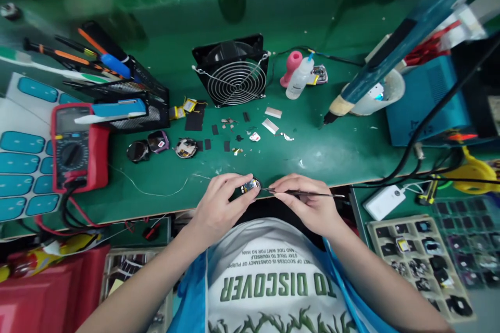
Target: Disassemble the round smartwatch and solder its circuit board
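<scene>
Near the front edge of the green bench, my left hand [224, 200] pinches a small round electronic device [250, 186] between thumb and fingers. The device's inside faces up, but its fine parts are too small to tell. My right hand [307, 200] grips a thin dark tool [312, 194], held nearly level, with its tip at the device's right side. Beyond my hands, small loose parts lie on the bench, among them a white piece [254, 137] and dark rectangles. An opened round device [186, 148] rests farther left.
A black fan [236, 78] stands at the back, with bottles [299, 79] to its right. A red multimeter [74, 148] is at left. On the right are a blue-handled tool [375, 60], a white box [385, 202] and a parts tray [424, 265].
</scene>
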